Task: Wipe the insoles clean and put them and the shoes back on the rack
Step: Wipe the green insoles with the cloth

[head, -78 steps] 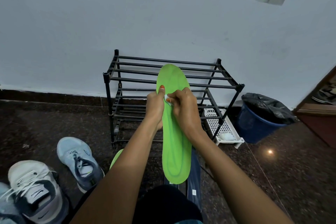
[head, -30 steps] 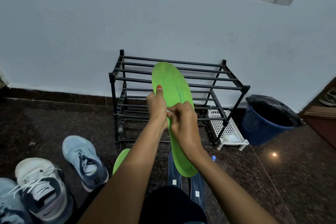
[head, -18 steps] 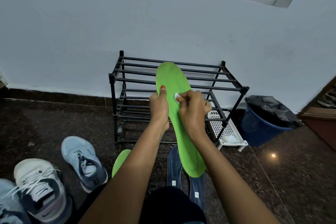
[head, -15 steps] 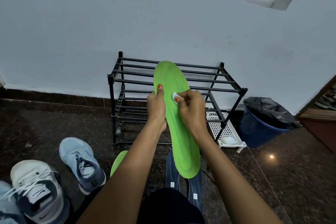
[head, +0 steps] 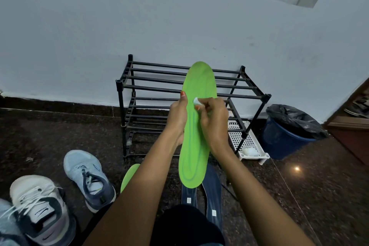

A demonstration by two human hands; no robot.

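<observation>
Your right hand (head: 214,121), fingers curled round a small white wipe (head: 196,101), presses mid-frame on the green insole (head: 196,146) that your left hand (head: 177,117) grips by its edge, in front of the rack (head: 119,106); brace it firmly and stroke lengthwise toward the heel.

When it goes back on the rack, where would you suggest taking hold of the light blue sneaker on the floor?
Probably by the heel collar of the light blue sneaker, coming from above on the near side. It stands upright on its sole with the toe pointing away, so its open mouth faces up at the near end.
</observation>
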